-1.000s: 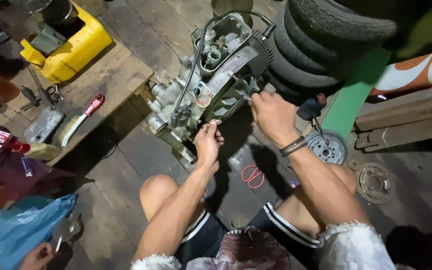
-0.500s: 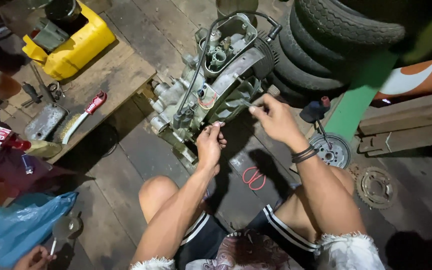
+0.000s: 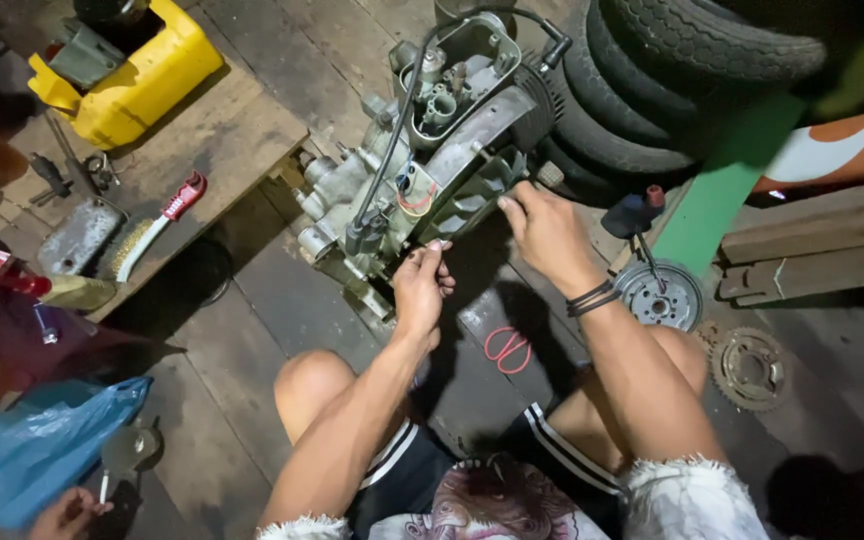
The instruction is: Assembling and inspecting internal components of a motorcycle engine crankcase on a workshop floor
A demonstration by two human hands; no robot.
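Both hands are sitting slightly lower on the engine (image 3: 432,150) than half a second ago. Going left to right: a yellow jug (image 3: 127,75) and a red-handled brush (image 3: 157,225) are lying on the wooden tabletop (image 3: 232,130). The engine is standing on the plank floor, its long axis pointing up-right toward the tyres (image 3: 672,90). The left hand (image 3: 420,290) is pinching its lower edge with closed fingers; the right hand (image 3: 547,235) is gripping its side. Tilted like this, the engine is likely to tip or slip onto bare knees.
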